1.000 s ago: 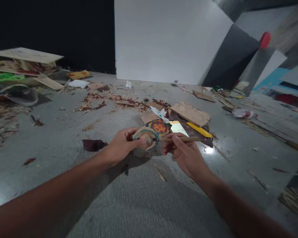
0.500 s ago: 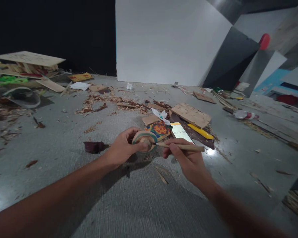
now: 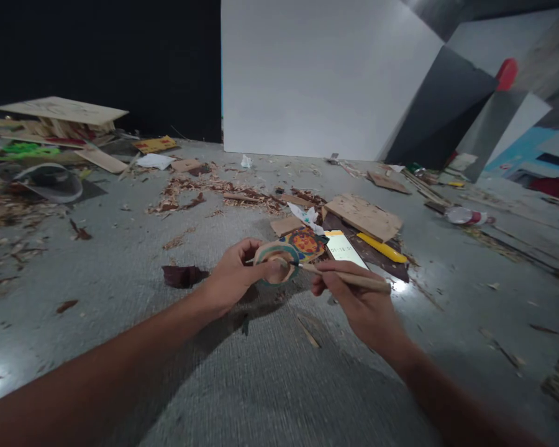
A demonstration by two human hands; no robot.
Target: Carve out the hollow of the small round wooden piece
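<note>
Mid-frame, I've got left fingers point(image 3: 256, 273) pinching the disc point(image 3: 279, 249), right fingers point(image 3: 338, 284) pinching the brush point(image 3: 366, 282); I'd rotate disc, stroke lightly.

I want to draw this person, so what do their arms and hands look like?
The left hand and right hand are bare: no gloves, and I see no rings. No sleeve, watch or bracelet shows on the left forearm or right forearm. Small markings are too blurry to tell.
</note>
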